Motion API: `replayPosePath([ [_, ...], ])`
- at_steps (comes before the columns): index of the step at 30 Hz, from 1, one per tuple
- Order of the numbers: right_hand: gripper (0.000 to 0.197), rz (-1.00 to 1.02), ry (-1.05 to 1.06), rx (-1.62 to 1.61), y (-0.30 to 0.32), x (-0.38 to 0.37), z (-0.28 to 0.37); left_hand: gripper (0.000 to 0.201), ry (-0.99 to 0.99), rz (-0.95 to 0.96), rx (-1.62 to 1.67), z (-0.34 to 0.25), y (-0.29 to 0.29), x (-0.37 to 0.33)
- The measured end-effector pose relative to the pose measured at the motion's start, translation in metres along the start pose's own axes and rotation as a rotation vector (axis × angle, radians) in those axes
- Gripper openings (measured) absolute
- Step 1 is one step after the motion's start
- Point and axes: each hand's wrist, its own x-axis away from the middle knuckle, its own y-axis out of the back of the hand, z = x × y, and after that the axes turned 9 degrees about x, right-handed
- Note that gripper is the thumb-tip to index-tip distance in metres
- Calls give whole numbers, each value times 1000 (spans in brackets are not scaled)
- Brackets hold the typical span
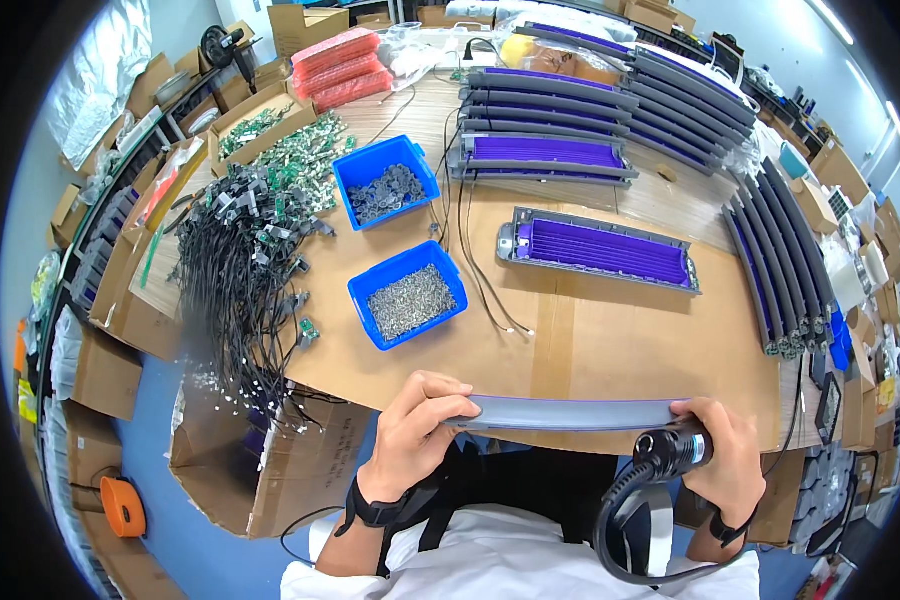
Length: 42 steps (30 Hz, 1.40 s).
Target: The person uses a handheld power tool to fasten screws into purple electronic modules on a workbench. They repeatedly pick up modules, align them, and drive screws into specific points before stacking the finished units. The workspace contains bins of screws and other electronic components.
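Above the table's near edge I hold a long grey housing (575, 414) with a thin purple line along its far edge. My left hand (417, 430) is closed on its left end, the thumb along the top. At the other end, my right hand (727, 450) grips the housing with its fingertips. A black corded electric screwdriver (682, 448) sits in the same hand; its tip is hidden, and a thick cable curves down from it. Beyond, a housing with a purple ribbed inside (610, 252) lies open side up on the cardboard-covered table (650, 350).
A blue bin of screws (451, 318) and a blue bin of dark small parts (345, 190) stand left of centre. Black cables (235, 290) and green circuit boards (310, 150) are heaped further left. Stacked housings (545, 115) line the back; more (782, 260) stand at right.
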Motion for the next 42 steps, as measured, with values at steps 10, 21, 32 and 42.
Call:
replayPosePath([
  [10,60,-105,81,34,-5,8,0,37,-6,-53,19,0,-5,4],
  [21,59,-96,112,-15,-2,14,0,29,-17,-50,-38,-5,-6,4],
  [32,45,-379,-122,-160,16,21,-23,35,221,-73,-65,-27,-10,-37],
  [42,43,-494,-209,-153,18,37,-68,24,183,-68,153,-21,0,-220],
])
